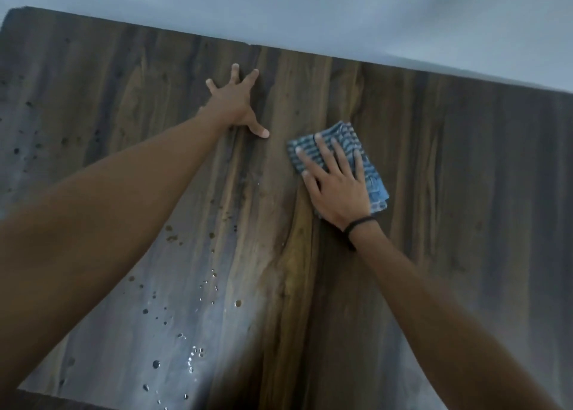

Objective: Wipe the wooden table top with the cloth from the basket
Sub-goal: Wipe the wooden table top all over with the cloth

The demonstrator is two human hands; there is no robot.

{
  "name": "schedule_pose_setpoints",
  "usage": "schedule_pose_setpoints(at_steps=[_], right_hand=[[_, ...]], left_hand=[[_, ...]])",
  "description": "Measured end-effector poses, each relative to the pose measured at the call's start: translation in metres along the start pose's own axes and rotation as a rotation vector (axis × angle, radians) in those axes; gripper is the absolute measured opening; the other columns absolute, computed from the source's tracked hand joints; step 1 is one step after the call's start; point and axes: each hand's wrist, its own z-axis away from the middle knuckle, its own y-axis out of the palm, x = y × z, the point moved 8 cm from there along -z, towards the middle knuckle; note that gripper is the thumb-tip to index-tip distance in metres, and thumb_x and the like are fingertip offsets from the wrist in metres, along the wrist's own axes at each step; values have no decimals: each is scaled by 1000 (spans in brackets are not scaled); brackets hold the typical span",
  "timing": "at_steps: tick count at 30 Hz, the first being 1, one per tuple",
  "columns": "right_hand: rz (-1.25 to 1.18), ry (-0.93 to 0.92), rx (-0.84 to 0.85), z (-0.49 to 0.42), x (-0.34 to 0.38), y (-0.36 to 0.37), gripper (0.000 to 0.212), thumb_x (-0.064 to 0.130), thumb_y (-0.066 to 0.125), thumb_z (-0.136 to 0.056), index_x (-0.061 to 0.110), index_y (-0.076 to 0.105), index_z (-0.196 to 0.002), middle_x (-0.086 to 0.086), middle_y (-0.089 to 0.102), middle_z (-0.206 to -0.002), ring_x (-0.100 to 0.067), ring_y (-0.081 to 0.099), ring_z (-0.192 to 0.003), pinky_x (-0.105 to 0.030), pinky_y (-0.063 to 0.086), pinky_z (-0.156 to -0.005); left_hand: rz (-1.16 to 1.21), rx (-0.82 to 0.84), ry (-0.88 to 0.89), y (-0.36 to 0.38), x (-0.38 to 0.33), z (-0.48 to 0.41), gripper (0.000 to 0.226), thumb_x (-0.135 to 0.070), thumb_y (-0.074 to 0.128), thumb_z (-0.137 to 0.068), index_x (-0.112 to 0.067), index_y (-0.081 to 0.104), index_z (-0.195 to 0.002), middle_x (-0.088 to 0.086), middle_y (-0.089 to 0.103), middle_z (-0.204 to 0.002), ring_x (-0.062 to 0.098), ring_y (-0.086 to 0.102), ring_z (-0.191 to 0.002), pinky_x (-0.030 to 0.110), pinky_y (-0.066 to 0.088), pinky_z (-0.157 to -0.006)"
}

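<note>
Wiping looks to be the step in hand, and the wet part lies nearest the camera: water droplets (173, 332) bead on the wooden table top (449, 192) in the lower left and lower centre of the frame, with darker specks up the left side.

Farther in, right of centre, the right hand (335, 189) lies flat on the folded blue striped cloth (376, 186), fingers straight and spread, pressing down, not curled round it. A dark wristband (359, 225) circles that wrist. The cloth sits on wood that looks dry, well apart from the droplets, so the next strokes should probably sweep down and left toward them. Keeping the palm flat and the pressure even, with overlapping passes along the grain, would lift the water instead of smearing it.

Beyond that, upper centre, the left hand (235, 105) rests splayed on bare wood, fingers released and holding nothing. It seems to brace the reach.

Farthest, the table's edge meets a pale wall (310, 12). No basket is in view.
</note>
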Motion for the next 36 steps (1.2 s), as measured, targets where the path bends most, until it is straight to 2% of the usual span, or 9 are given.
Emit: schedule_pose_setpoints(at_steps=[2, 7, 11, 13, 18, 23, 27, 32, 36], right_hand=[[28, -50, -7, -2, -12, -5, 50, 55, 22, -105, 53, 17, -155, 14, 9, -168, -17, 7, -155, -54, 2, -124], [-103, 274, -90, -92, -64, -39, 52, 53, 20, -105, 51, 13, -156, 12, 1, -169, -17, -1, -156, -57, -4, -122], [2, 25, -45, -82, -15, -21, 52, 53, 20, -105, 51, 12, -156, 12, 2, -169, -17, -1, -156, -55, -3, -123], [29, -36, -38, -75, -25, -24, 51, 55, 21, -105, 53, 15, -155, 14, 7, -168, -15, 4, -155, -54, -1, -123], [-140, 398, -82, -133, -76, -54, 54, 53, 19, -104, 50, 9, -157, 12, -4, -169, -17, -5, -155, -57, -7, -122], [-7, 67, -45, -119, -29, -38, 51, 53, 21, -105, 53, 14, -156, 15, 5, -168, -14, 2, -155, -53, -3, -123], [-154, 392, -65, -151, -63, -55, 54, 51, 18, -105, 48, 8, -158, 12, 0, -169, -16, -4, -155, -55, -9, -122], [-40, 127, -65, -136, -32, -42, 52, 52, 16, -106, 49, 9, -157, 16, 2, -168, -14, -2, -155, -53, -7, -123], [-144, 376, -68, -150, -50, -48, 54, 50, 16, -106, 47, 4, -158, 14, -4, -168, -15, -7, -155, -55, -11, -122]], left_hand=[[-2, -25, 5, -3, 2, 1, 145, -59, 92, -51, -44, -5, -158, -3, -21, -167, 54, -13, -148, 77, 14, -112], [16, -27, -6, -1, -1, 6, 142, -55, 93, -54, -46, -4, -157, -7, -19, -167, 54, -13, -147, 75, 17, -113], [28, -28, -4, -2, 3, 5, 144, -57, 93, -52, -46, -4, -157, -8, -20, -167, 54, -12, -147, 75, 19, -112], [26, -24, -3, -1, 1, 8, 144, -56, 93, -53, -46, -5, -158, -8, -21, -167, 55, -14, -147, 75, 20, -112], [65, -6, -12, -4, -5, 18, 138, -50, 93, -60, -47, -5, -157, -14, -22, -165, 51, -14, -148, 81, 25, -104], [72, -5, -6, -4, -4, 18, 137, -51, 92, -61, -47, -6, -157, -14, -24, -165, 51, -15, -148, 82, 23, -104], [85, 16, -10, -2, -5, 17, 138, -49, 92, -62, -47, -8, -157, -14, -26, -164, 51, -18, -148, 82, 20, -105], [83, 14, -4, -3, -6, 16, 138, -48, 92, -63, -47, -9, -157, -13, -27, -164, 51, -18, -148, 82, 19, -106], [92, 20, -6, -3, -6, 17, 138, -47, 92, -63, -46, -9, -157, -13, -27, -164, 50, -19, -148, 82, 18, -106]])
